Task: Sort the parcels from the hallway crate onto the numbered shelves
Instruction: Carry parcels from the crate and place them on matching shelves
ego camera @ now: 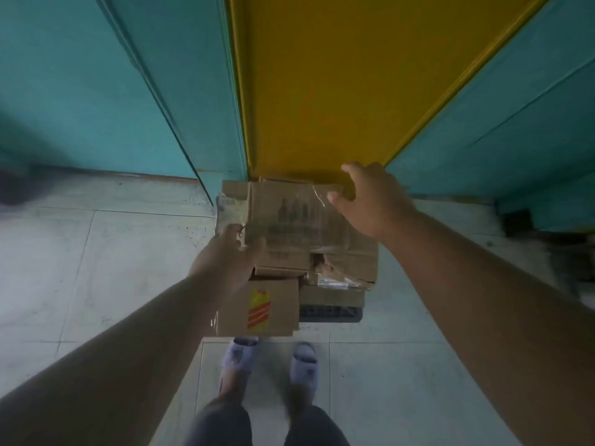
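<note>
A worn brown cardboard parcel (289,217) with faded print and loose clear tape lies on top of a pile of parcels. My left hand (225,259) grips its near left corner, thumb on top. My right hand (370,201) grips its far right corner. Below it lie a smaller box with a yellow and red label (260,309) and a torn box (341,268). The pile sits in a dark crate (331,313), of which only the near rim shows.
The crate stands on pale floor tiles (96,268) against a yellow door (338,91) set between teal walls (112,75). My feet in light slippers (270,358) stand just in front of the crate. Dark blurred objects sit at the far right (531,226) and far left.
</note>
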A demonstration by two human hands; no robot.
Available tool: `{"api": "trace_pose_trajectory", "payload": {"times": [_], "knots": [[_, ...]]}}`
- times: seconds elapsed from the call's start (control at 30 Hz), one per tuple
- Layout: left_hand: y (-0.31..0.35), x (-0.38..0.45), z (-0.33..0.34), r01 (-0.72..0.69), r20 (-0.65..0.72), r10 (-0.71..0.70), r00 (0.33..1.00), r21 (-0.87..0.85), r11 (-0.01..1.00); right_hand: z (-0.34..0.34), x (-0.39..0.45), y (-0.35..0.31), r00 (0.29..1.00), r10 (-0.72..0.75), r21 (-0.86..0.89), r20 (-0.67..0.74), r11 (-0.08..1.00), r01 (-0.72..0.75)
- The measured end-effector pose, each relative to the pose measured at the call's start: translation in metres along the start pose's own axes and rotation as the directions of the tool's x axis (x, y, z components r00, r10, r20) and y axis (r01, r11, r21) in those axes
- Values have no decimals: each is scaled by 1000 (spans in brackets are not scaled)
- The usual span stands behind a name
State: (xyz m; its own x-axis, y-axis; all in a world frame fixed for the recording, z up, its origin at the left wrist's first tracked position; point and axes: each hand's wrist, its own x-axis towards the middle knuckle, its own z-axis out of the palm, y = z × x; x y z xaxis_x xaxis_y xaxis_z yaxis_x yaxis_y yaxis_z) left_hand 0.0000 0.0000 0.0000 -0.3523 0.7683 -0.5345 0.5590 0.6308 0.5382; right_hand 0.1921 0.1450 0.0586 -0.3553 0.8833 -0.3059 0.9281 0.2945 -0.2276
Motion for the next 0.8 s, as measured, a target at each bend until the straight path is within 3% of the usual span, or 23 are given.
{"api": "trace_pose_trajectory", "payload": {"times": [0.13,0.23,0.53,0.67,0.8], "knots": [[-2,15,14,89,93,-74,993,-169,982,18,28,4,975,117,45,189,991,-128],[-1,21,17,151,93,-126,988,-345,927,26,37,4,951,104,143,290,978,-150],[10,-41,-28,243,141,-200,970,-667,704,-26,-52,-27,998,59,337,-2,940,-55],[28,-98,-75,290,219,-199,955,-825,485,-55,-118,-49,986,131,417,-106,906,-75],[22,-139,-106,257,260,-63,963,-831,494,-78,-169,-66,976,161,478,-144,875,-74]]}}
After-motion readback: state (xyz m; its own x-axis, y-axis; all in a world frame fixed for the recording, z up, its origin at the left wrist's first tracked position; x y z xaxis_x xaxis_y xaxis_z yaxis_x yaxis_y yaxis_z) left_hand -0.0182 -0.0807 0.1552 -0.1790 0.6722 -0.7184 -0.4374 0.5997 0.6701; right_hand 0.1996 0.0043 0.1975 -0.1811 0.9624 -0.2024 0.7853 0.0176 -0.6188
